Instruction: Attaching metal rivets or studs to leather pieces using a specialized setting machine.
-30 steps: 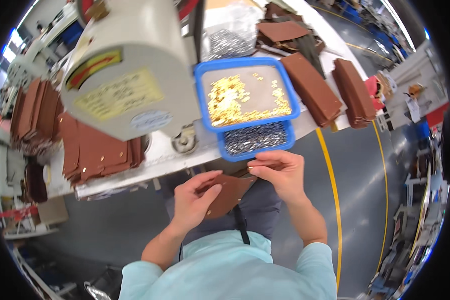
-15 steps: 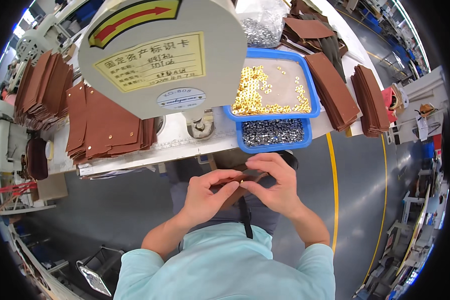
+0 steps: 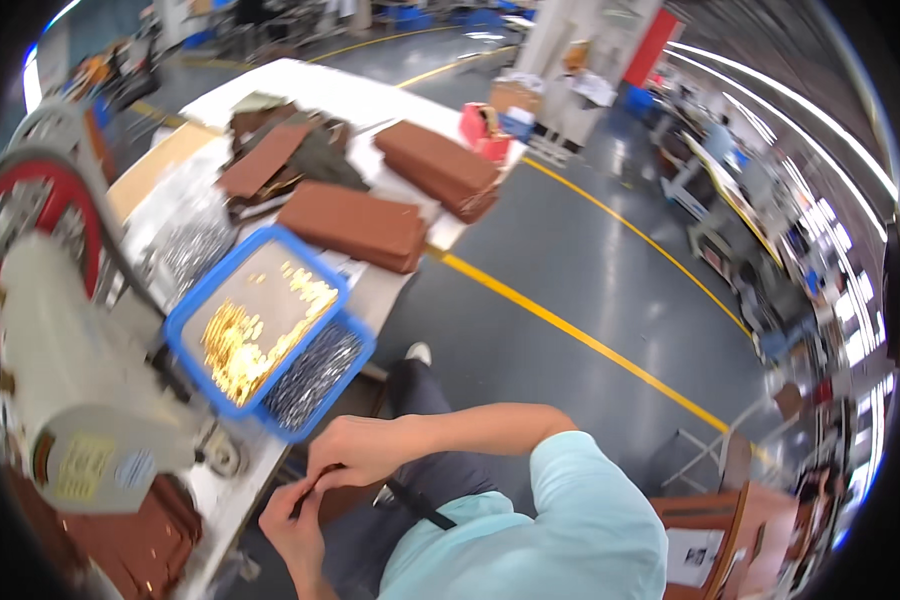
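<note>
My left hand [image 3: 295, 525] and my right hand [image 3: 358, 450] meet in front of my lap, off the table's edge. Fingers of both are pinched round a brown leather piece [image 3: 348, 498], mostly covered by them and blurred. Beyond the hands stands a blue tray [image 3: 192, 352] with small gold round fittings [image 3: 238, 345] in it. A second blue tray [image 3: 368, 345], tucked against the first, holds small silver metal pieces [image 3: 315, 375].
A grey press [image 3: 80, 370] with a red wheel [image 3: 92, 225] stands left on the white table [image 3: 315, 82]. Brown leather stacks [image 3: 355, 220] [image 3: 440, 165] lie past the trays, more leather [image 3: 130, 545] below the press. A wooden cabinet [image 3: 755, 535] is at right.
My view has swung to the right, so the press and trays sit further left and more floor shows. Both hands still hold the leather piece; the gold bit between my thumbs no longer shows.
</note>
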Demonstrator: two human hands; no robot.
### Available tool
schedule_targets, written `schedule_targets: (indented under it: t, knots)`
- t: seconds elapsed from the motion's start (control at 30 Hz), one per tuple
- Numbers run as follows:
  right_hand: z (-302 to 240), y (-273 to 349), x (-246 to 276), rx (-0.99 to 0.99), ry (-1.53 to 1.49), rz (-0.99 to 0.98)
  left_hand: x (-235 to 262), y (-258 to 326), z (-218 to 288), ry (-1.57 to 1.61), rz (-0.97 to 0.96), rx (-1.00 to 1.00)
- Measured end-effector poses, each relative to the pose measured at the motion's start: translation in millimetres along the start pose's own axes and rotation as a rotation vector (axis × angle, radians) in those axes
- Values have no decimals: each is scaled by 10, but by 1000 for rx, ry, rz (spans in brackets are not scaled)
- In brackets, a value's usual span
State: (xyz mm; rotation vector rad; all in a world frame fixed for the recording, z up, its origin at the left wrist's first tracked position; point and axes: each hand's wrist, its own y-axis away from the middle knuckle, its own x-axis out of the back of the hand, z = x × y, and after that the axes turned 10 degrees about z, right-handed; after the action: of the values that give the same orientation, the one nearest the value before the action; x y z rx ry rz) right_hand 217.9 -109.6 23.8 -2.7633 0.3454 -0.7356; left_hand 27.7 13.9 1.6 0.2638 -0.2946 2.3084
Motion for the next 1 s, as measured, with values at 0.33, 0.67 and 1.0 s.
schedule_targets:
  t: [0.33, 0.67, 1.0]
  knots:
    - [830, -266, 482, -161, 906, 184, -127, -111, 40, -384, -23, -574]
    - [782, -269, 399, 0, 951, 214, -69, -16, 119, -361, -8, -518]
    - [191, -19, 220, -137, 11, 437, -91, -11, 137, -298, 34, -581]
